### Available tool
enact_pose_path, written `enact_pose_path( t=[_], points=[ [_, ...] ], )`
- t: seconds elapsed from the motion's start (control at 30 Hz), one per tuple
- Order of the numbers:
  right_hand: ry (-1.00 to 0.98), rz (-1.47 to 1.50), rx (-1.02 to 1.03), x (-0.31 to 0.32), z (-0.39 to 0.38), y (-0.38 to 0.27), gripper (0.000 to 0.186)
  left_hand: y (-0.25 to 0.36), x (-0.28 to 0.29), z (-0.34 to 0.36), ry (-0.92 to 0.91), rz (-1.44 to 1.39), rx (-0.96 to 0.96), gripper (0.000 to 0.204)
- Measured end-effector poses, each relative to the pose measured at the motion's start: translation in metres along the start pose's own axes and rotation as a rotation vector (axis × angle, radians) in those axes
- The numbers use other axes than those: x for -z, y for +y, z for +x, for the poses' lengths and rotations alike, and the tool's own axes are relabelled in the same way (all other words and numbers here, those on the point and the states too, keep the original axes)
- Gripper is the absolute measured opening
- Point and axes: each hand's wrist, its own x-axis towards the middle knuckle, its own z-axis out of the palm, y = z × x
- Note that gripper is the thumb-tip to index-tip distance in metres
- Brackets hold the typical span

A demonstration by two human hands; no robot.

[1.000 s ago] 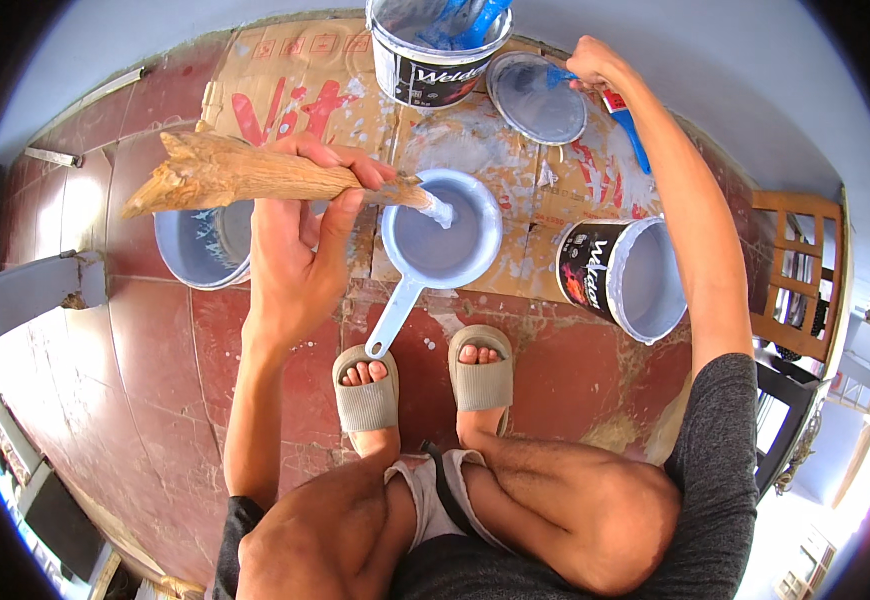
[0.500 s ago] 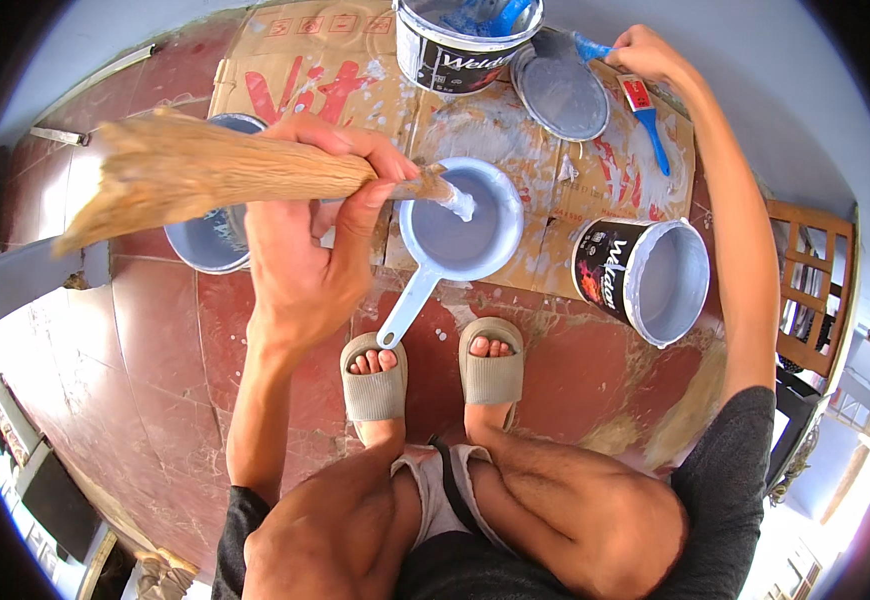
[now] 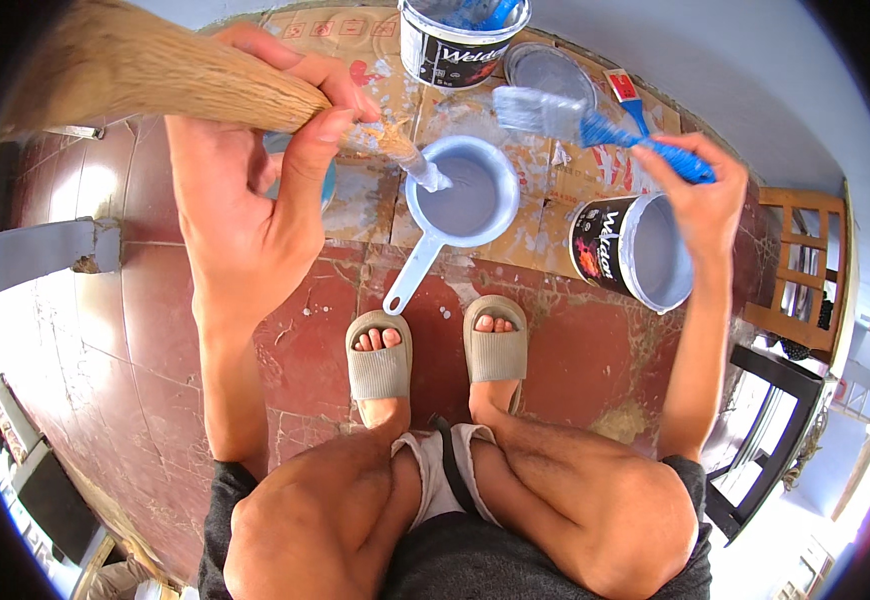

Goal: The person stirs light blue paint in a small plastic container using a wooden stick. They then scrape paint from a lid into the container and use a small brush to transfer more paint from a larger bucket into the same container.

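A thick, rough wooden stick [image 3: 185,75] is pinched between the thumb and fingers of my left hand [image 3: 255,205]. Its paint-coated tip is over the near-left part of a light blue dipper [image 3: 415,270] that holds grey-blue paint; whether it touches the paint I cannot tell. My right hand [image 3: 700,205] grips the blue handle of a paintbrush [image 3: 605,130], whose pale, paint-covered bristles point left above the cardboard. Below that hand, a black-and-white paint bucket [image 3: 600,245] lies tilted with its mouth toward the right, coated in grey paint inside.
Paint-stained cardboard [image 3: 375,205] covers part of the red tiled floor [image 3: 305,350]. An upright paint bucket [image 3: 445,60] stands at the back, beside a round lid [image 3: 555,70] and a red-and-blue brush [image 3: 623,88]. A blue container [image 3: 329,188] is mostly hidden behind my left hand.
My right hand has lifted the paintbrush from beside the lid and drawn it nearer. My left hand has risen with the stick, whose tip has shifted left within the dipper's outline.
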Motion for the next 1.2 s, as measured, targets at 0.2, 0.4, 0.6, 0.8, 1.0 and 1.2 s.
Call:
enact_pose_path(
  t=[0.2, 0.4, 0.6, 0.8, 1.0, 1.2],
  points=[
    [0.061, 0.386, 0.031, -0.061, -0.035, 0.013, 0.018, -0.001, -0.004, -0.013, 0.011, 0.039, 0.086, 0.032],
    [-0.011, 0.095, 0.170, -0.108, -0.039, 0.012, 0.015, -0.010, -0.008, -0.021, -0.001, -0.046, 0.051, 0.034],
    [-0.105, 0.006, 0.286, -0.129, -0.034, 0.012, 0.011, -0.013, -0.012, -0.022, -0.005, -0.030, 0.059, 0.035],
    [-0.140, 0.042, 0.303, -0.142, -0.034, 0.021, 0.012, -0.013, -0.014, -0.022, -0.015, -0.023, 0.055, 0.035],
    [-0.172, 0.035, 0.274, -0.146, -0.031, 0.025, 0.013, -0.014, -0.014, -0.024, -0.012, -0.009, 0.057, 0.036],
    [-0.170, 0.073, 0.254, -0.147, -0.031, 0.025, 0.013, -0.015, -0.014, -0.022, -0.018, 0.004, 0.046, 0.036]
  ],
)
